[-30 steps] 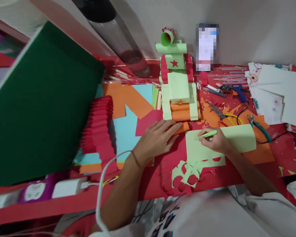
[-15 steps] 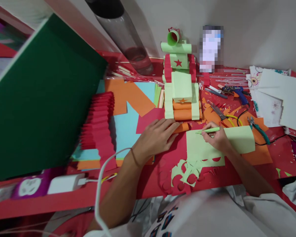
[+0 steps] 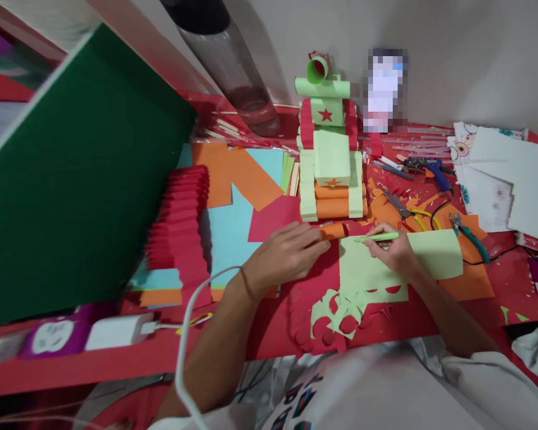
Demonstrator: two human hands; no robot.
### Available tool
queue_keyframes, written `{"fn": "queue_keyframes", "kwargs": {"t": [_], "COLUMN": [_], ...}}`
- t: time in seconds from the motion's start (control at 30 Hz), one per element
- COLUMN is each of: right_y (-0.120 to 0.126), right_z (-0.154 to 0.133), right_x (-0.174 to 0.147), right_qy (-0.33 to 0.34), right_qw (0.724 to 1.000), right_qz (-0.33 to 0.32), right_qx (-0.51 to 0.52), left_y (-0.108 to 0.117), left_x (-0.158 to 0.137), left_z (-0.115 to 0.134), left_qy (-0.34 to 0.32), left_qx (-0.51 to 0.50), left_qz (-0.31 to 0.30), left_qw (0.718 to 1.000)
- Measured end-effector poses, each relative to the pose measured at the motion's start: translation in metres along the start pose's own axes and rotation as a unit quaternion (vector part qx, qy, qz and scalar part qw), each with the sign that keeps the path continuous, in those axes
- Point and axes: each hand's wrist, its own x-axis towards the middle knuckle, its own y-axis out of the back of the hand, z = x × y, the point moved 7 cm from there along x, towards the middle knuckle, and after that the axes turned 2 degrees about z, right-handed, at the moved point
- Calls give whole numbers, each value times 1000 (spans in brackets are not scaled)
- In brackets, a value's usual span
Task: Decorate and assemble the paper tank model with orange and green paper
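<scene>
My right hand [image 3: 391, 249] grips a light green pen [image 3: 387, 236] between thumb and fingers. The pen's tip is on the upper left part of a pale green paper sheet [image 3: 372, 269], whose right end curls up. Left of the sheet, my left hand [image 3: 293, 254] has its fingers bent round the near end of a small orange paper roll [image 3: 334, 231]; part of the roll is hidden under them. Pale green cut-out scraps [image 3: 336, 316] lie below the sheet. A paper tank model [image 3: 332, 158] in green, red and orange stands beyond both hands.
Scissors [image 3: 403, 209], pliers [image 3: 470, 239] and a blue glue gun [image 3: 434, 170] lie at right. Coloured papers [image 3: 226, 233] and a pleated red strip [image 3: 186, 239] are at left, beside a large green board [image 3: 85, 179]. A bottle [image 3: 237, 71] stands behind. A white cable [image 3: 186, 334] crosses my left forearm.
My left hand's fingers have shifted slightly down and curled more at the orange roll. The pen tip has moved a little left on the sheet.
</scene>
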Motion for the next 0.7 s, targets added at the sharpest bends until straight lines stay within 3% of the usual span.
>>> {"fn": "queue_keyframes", "kwargs": {"t": [0.13,0.4,0.7], "right_y": [-1,0,-1], "right_z": [-2,-2,-6], "right_x": [0,-1,0], "right_qy": [2,-9,-10], "right_qw": [1000,1000,1000], "right_qz": [-3,4,7], "right_qx": [-7,-11,-2], "left_y": [-8,-23,-30], "left_x": [-4,-3,-5], "left_z": [12,13,12], "left_qy": [-57,-28,-15], "left_qx": [-58,-75,-76], "left_qz": [-40,-114,-125], "left_qw": [996,990,989]}}
